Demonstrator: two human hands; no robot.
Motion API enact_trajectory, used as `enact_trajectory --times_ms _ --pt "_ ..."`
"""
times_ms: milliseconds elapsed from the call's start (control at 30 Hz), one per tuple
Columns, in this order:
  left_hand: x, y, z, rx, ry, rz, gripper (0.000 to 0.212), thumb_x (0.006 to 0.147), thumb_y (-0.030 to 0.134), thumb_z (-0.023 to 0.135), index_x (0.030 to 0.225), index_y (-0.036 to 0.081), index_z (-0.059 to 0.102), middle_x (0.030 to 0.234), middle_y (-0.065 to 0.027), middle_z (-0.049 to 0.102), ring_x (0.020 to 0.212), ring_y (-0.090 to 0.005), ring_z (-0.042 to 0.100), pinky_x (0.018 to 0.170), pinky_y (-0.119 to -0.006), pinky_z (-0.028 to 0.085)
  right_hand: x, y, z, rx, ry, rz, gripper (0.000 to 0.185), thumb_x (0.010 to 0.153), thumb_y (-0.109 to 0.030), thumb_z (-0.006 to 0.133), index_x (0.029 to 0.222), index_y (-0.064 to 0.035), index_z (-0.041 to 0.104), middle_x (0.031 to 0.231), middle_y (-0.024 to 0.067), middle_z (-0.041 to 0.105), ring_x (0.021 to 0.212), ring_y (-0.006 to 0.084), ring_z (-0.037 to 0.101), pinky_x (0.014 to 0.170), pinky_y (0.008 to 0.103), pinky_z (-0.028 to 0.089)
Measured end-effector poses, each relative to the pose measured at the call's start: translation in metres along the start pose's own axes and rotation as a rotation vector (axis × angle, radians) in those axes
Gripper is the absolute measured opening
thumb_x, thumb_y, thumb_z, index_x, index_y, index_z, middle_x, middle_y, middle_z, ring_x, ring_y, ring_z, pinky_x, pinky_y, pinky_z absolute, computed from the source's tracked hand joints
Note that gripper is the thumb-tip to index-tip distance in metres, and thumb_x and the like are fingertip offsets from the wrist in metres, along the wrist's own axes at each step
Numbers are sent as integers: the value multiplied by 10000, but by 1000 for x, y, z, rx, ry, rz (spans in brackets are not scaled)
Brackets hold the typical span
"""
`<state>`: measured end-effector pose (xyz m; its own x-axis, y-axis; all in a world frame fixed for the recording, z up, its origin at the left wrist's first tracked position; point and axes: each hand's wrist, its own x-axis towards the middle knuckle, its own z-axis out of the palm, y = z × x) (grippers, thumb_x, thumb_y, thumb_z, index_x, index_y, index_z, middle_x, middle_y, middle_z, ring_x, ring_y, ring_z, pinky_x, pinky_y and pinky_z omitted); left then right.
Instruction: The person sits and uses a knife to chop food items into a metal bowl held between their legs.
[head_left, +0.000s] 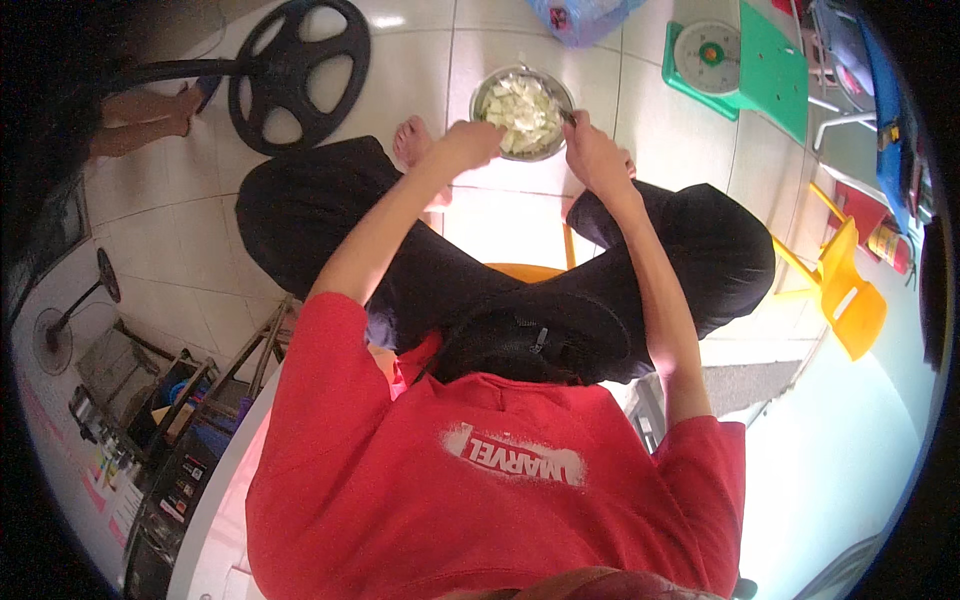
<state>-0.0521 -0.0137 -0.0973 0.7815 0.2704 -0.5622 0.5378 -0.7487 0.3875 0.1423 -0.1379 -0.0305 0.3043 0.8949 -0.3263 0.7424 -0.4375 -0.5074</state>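
Note:
On the tiled floor in front of my feet stands a round metal bowl (480, 91) filled with pale, cut pieces of food (517, 112). At the bowl's left rim is my left hand (478, 144), its fingers curled; whether it grips the rim or a piece cannot be told. My right hand (592, 146), at the right rim, is closed on the dark handle of a utensil (568, 116). The utensil's other end lies over or in the food and is hard to make out.
A green dial scale (772, 71) stands at the upper right, and a blue plastic bag (589, 19) lies beyond the bowl. A black round fan base (300, 75) is at upper left, near another person's legs (142, 120). A yellow chair (847, 300) is at right.

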Motion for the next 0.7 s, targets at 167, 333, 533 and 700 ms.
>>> enact_trajectory --times_ms 167,333,533,700 --pt "-34 23 -32 -29 125 63 248 891 188 628 1085 34 630 993 -171 698 934 -338 695 765 -478 553 13 28 30 -141 -134 -93 275 953 -261 521 1016 -9 609 875 257 684 831 450 669 738 550 534" --pt "-84 40 -85 -122 251 -27 308 886 192 655 1154 47 608 1016 -214 675 959 -392 662 847 -473 528 19 14 37 -218 -229 -12 292 958 -312 508 1069 -88 659 953 217 698 904 422 671 792 543 527" --pt "-157 31 -151 -207 641 5 271 897 147 651 1139 39 592 1003 -189 673 946 -361 656 815 -440 515 30 -3 39 -176 -181 43 440 871 -163 565 1260 -1 440 991 264 686 926 418 685 793 520 537" --pt "-160 40 -173 -172 816 78 181 920 167 632 1048 45 595 868 -148 692 883 -360 661 762 -455 505 30 -4 15 -189 -277 -58 434 859 -201 612 1219 -19 453 987 271 688 938 433 683 797 538 532"
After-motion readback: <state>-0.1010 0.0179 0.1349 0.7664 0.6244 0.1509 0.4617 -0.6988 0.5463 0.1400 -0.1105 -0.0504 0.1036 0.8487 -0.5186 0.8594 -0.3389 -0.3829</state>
